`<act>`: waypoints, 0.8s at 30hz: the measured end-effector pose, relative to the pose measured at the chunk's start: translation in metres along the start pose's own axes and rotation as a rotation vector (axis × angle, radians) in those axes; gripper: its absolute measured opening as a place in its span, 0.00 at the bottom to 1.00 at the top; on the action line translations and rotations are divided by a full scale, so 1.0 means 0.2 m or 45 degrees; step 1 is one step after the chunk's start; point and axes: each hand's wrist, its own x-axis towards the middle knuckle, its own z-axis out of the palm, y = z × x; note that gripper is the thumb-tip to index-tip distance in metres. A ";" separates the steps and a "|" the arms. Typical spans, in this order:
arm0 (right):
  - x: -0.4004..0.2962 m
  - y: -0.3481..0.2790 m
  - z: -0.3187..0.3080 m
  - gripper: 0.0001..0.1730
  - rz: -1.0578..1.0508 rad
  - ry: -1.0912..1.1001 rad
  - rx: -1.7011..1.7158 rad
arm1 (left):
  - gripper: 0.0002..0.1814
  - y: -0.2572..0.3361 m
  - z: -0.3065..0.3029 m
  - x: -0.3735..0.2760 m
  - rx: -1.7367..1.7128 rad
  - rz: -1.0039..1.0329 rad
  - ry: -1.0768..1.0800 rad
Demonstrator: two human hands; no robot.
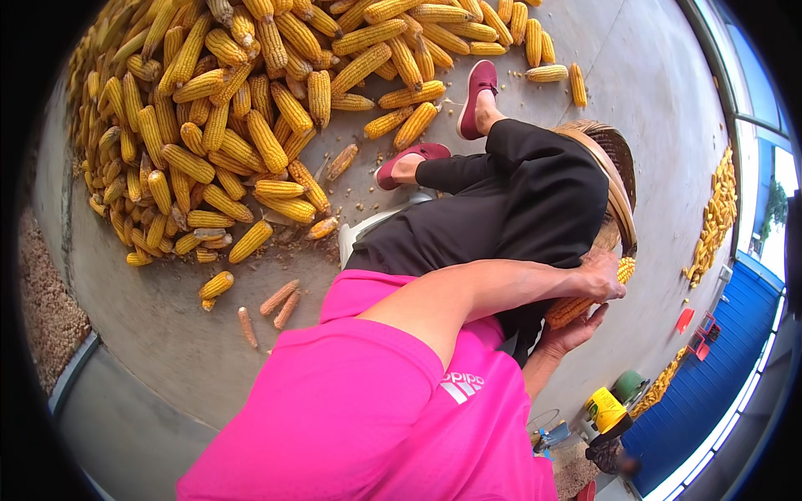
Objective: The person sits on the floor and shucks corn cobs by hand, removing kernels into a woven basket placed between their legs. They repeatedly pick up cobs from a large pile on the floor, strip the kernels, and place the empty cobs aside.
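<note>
My left hand (598, 275) crosses over my lap and grips a yellow ear of corn (626, 269), whose kernels show past the fingers. Just below it, my right hand (571, 333) holds an orange-looking ear of corn (565, 311) from underneath, palm up. The left hand covers the place where the two parts meet, so I cannot tell whether they are one ear or two. Beyond my black-trousered knee stands a woven basket (620, 156), partly hidden by the leg; its contents are mostly out of sight.
A large heap of husked corn ears (207, 138) spreads over the concrete floor, with loose kernels around it. Bare cobs (280, 297) lie nearby. Part of a white stool (363, 228) shows under me. Farther off are more ears (714, 219), a yellow bucket (605, 410) and a blue wall (708, 376).
</note>
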 end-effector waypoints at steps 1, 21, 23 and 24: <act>-0.03 -0.01 0.00 0.41 0.048 0.024 0.042 | 0.27 -0.01 0.02 0.00 -0.033 0.007 -0.019; 0.05 0.13 -0.02 0.25 -0.128 -0.028 0.181 | 0.31 -0.01 -0.13 -0.04 0.000 -0.107 -0.186; 0.04 0.11 0.02 0.26 -0.062 -0.116 0.186 | 0.29 -0.09 -0.15 0.01 -0.131 -0.082 -0.146; 0.05 0.12 0.03 0.32 -0.018 -0.072 0.251 | 0.29 -0.09 -0.17 -0.01 -0.095 -0.114 -0.125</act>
